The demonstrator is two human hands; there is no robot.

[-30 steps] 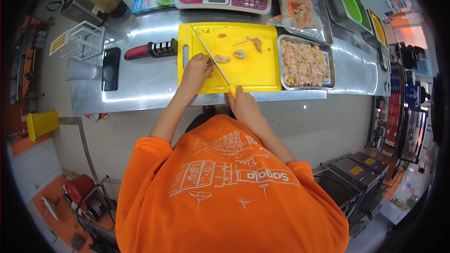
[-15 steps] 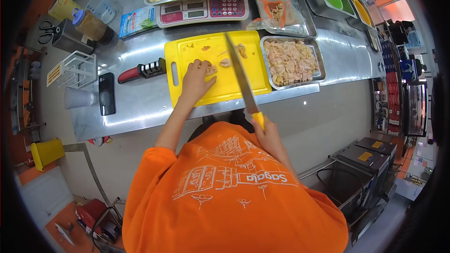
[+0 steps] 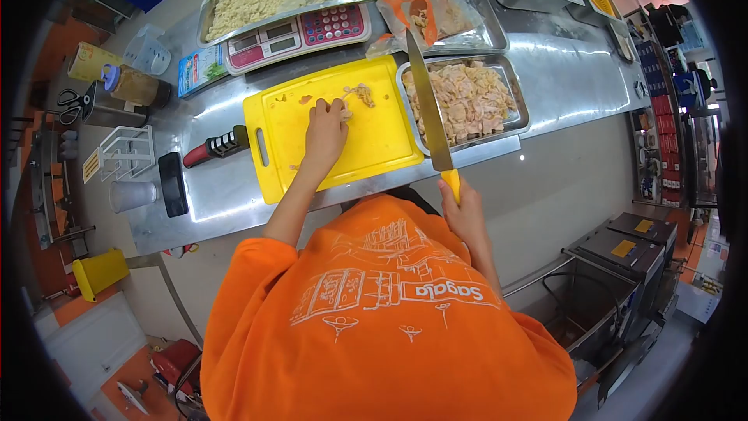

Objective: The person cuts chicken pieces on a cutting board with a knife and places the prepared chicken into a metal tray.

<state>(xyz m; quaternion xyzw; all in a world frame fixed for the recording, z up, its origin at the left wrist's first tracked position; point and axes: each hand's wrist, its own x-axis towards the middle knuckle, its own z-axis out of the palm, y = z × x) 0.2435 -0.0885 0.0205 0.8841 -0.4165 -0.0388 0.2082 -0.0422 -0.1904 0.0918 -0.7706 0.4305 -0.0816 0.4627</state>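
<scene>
My right hand (image 3: 463, 206) is wrapped round the yellow handle of a large knife (image 3: 428, 101). The long blade points away from me, up over the left part of a metal tray of cut raw meat (image 3: 483, 97), probably chicken. On the yellow cutting board (image 3: 296, 144) my left hand (image 3: 327, 129) is closed, its fingertips on a small piece of meat (image 3: 346, 114) that is partly hidden by them. Just beyond those fingers lie some scraps (image 3: 361, 94). A few smaller bits are scattered near the board's far and left edges.
Behind the board stands a pink-and-white scale (image 3: 331, 27), overlapped by a tray of pale crumbs (image 3: 257, 8). A plastic bag (image 3: 436, 15) lies on a metal tray. To the left are a knife sharpener (image 3: 218, 146), a phone (image 3: 173, 183) and a plastic cup (image 3: 132, 196).
My right hand has swung the knife rightwards, from above the board to over the meat tray. My left hand has moved slightly forward to the meat piece. The whole view has shifted and tilted.
</scene>
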